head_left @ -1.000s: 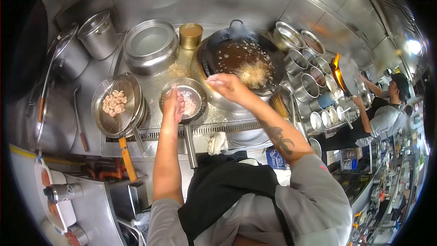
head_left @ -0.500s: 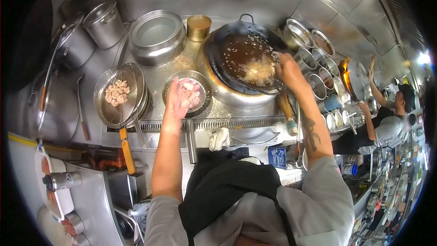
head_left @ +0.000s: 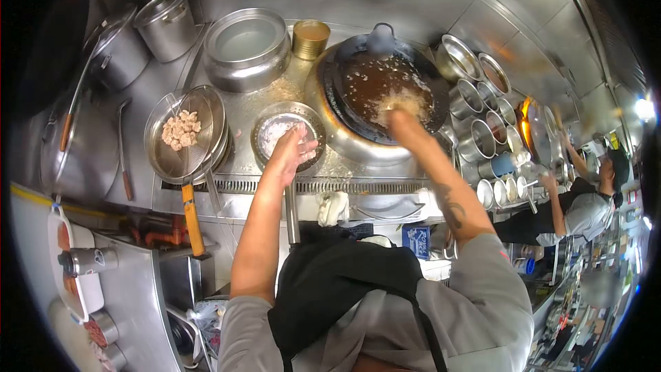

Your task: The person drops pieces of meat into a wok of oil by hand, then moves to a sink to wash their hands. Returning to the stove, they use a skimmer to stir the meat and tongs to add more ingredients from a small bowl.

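My left hand point(head_left: 292, 153) is over the right side of a perforated metal strainer point(head_left: 318, 124) with a long handle. Its fingers are apart, and nothing shows clearly in them. Pale, white-coated pieces point(head_left: 277, 131) lie in the strainer's bowl. Above the near side of a black wok point(head_left: 335, 107) of brown oil is my right hand point(head_left: 401, 124), smeared by motion, its fingers not readable. Right by it the oil foams and bubbles, with small light bits floating farther back.
A wire strainer point(head_left: 153, 155) holding browned meat chunks point(head_left: 182, 130) rests at left, its wooden handle jutting forward. Behind stand a large steel pot point(head_left: 244, 76) and a tin can point(head_left: 310, 41). Several steel containers point(head_left: 476, 134) line the right. Another person point(head_left: 585, 200) works near a flame.
My right hand has moved left and inward over the wok's near side. My left hand has turned and shifted right; the pale pieces seen at its palm before no longer show there.
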A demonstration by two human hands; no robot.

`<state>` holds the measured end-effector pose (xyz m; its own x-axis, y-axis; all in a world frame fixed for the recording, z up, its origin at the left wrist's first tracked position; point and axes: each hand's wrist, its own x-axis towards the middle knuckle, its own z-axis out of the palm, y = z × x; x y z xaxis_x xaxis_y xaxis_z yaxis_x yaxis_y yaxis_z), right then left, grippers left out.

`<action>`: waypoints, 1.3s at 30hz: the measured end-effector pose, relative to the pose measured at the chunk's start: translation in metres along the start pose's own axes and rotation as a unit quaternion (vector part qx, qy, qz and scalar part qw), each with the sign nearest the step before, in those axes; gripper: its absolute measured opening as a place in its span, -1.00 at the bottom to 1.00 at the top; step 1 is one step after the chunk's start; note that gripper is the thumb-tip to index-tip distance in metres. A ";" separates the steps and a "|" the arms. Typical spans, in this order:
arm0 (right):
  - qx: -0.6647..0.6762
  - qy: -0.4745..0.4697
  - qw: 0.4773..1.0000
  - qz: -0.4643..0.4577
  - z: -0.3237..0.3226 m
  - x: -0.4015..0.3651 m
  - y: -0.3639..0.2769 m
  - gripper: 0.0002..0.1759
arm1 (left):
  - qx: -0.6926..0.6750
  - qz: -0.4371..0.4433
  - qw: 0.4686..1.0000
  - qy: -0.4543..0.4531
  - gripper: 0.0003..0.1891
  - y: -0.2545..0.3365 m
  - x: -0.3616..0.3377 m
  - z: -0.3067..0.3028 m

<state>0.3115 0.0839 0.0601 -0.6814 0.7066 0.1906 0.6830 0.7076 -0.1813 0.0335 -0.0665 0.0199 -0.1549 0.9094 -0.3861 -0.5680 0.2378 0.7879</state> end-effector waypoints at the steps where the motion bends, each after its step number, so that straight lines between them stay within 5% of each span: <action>1: -0.044 -0.060 0.996 0.053 -0.005 -0.009 0.029 -0.93 | 0.021 0.013 1.000 -0.010 -0.47 -0.004 -0.002 -0.009; 3: -0.097 -0.056 0.990 0.087 0.003 -0.030 0.102 -0.88 | 0.064 0.039 0.997 -0.020 -0.49 -0.009 -0.011 -0.033; 6: -0.115 -0.024 0.983 0.139 -0.047 -0.015 0.076 -0.82 | 0.075 0.087 0.987 0.109 -0.69 -0.016 -0.022 -0.047; 11: -0.014 0.112 0.987 -0.115 -0.068 0.064 -0.054 -0.83 | 0.116 0.179 0.958 0.189 -0.86 -0.040 -0.035 -0.070; 13: 0.020 0.025 0.983 -0.182 -0.042 0.110 -0.099 -0.85 | 0.141 0.187 0.951 0.202 -0.88 -0.047 -0.054 -0.075; 17: 0.059 -0.109 0.981 -0.150 0.065 0.187 -0.172 -0.83 | 0.172 0.124 0.953 0.218 -0.89 -0.067 -0.098 -0.095; 21: 0.102 -0.205 0.959 -0.169 0.178 0.254 -0.198 -0.70 | 0.185 0.145 0.949 0.208 -0.89 -0.104 -0.145 -0.126; 28: 0.017 -0.288 0.939 -0.189 0.292 0.302 -0.223 -0.57 | 0.134 0.003 0.946 0.296 -0.83 -0.130 -0.228 -0.161; 30: 0.041 -0.388 0.903 -0.182 0.350 0.320 -0.210 -0.52 | 0.134 -0.041 0.935 0.326 -0.82 -0.135 -0.239 -0.170; 36: -0.027 -0.345 0.919 -0.190 0.354 0.321 -0.215 -0.29 | 0.057 -0.086 0.927 0.362 -0.79 -0.172 -0.257 -0.185; 39: 0.030 -0.386 0.900 -0.200 0.354 0.332 -0.206 -0.32 | 0.009 -0.077 0.932 0.354 -0.80 -0.158 -0.261 -0.179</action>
<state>-0.1481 0.1748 -0.1805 -0.8653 0.1732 -0.4704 0.3429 0.8891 -0.3033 0.0189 -0.4024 -0.0901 -0.5710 0.4129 -0.7096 -0.6144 0.3583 0.7029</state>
